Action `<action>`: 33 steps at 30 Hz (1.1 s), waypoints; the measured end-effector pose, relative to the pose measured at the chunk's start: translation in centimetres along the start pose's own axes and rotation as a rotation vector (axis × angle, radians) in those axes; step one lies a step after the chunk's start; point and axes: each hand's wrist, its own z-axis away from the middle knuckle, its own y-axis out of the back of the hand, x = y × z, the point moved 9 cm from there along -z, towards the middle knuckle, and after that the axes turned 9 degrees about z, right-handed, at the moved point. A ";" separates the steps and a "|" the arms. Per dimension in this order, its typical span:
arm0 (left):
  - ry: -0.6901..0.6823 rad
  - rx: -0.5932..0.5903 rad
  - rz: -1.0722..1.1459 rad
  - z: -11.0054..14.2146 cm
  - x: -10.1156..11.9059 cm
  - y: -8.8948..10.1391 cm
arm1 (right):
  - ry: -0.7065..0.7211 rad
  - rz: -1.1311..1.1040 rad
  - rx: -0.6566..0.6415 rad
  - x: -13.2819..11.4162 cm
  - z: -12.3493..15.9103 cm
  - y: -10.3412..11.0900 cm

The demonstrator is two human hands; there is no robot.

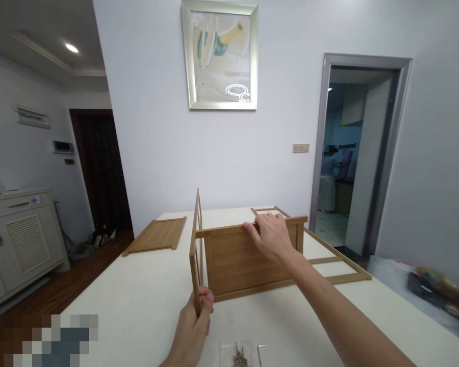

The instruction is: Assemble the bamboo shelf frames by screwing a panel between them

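A silver-framed champagne print (222, 56) hangs on the white wall (153, 132) beside a grey-framed doorway (367, 60); at left, 1 recessed downlight (72, 48) shines near a dark door (105, 168), brown floorboards (83, 272) and a louvred cabinet (28, 239).

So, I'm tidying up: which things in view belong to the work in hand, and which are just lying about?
Likely part of the work:
upright frame, in the left hand
standing panel, gripped by the right hand
flat panel and flat frame
bag of fasteners and hex key

Apparently unrelated:
wall picture
white cabinet
blurred items at far right
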 end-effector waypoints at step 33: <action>-0.183 0.131 0.054 -0.9 1.6 3.6 | -0.086 -0.092 0.162 0.5 1.2 1.3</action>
